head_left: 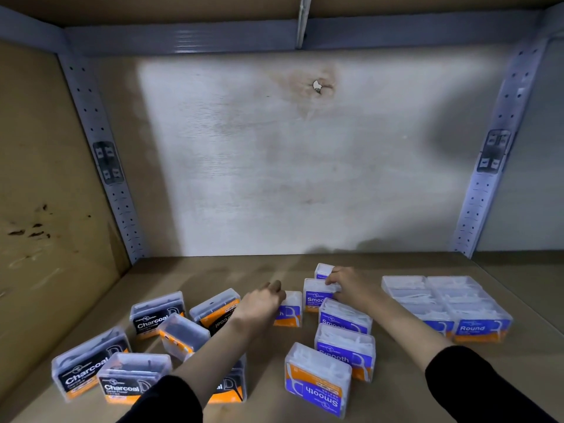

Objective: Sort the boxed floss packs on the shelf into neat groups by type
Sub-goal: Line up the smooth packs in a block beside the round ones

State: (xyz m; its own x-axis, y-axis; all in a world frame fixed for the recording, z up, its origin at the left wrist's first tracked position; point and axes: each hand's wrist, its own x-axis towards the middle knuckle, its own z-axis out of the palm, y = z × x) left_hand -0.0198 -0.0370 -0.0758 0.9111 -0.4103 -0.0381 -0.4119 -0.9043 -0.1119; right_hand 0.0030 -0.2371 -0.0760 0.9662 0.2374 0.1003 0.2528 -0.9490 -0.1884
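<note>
**Two hands at work among the Smooth floss packs**

On the brown shelf (pixel 213 276), the floss packs lie in three loose areas. The Charcoal packs (pixel 157 314) sit scattered at the left, some upright and some tilted, and one is partly hidden under the person's left forearm. The Round packs (pixel 480 328) form a tidy block at the right, set edge to edge. The Smooth packs (pixel 345 349) stand between them in a rough column running front to back, with the nearest one turned upside down.

The left hand (pixel 262 300) reaches to a lone Smooth pack (pixel 291 311) just left of that column. Its fingers curl against the pack's left side and cover it, so whether it actually grips cannot be told. The right hand (pixel 346 283) is further back, its fingers (pixel 331 280) curled over and pinching the top edge of a second Smooth pack (pixel 316 299), which stands upright. Another Smooth pack (pixel 323 270) stands just behind it, partly hidden by the hand. Both arms wear dark sleeves (pixel 476 383).
</note>
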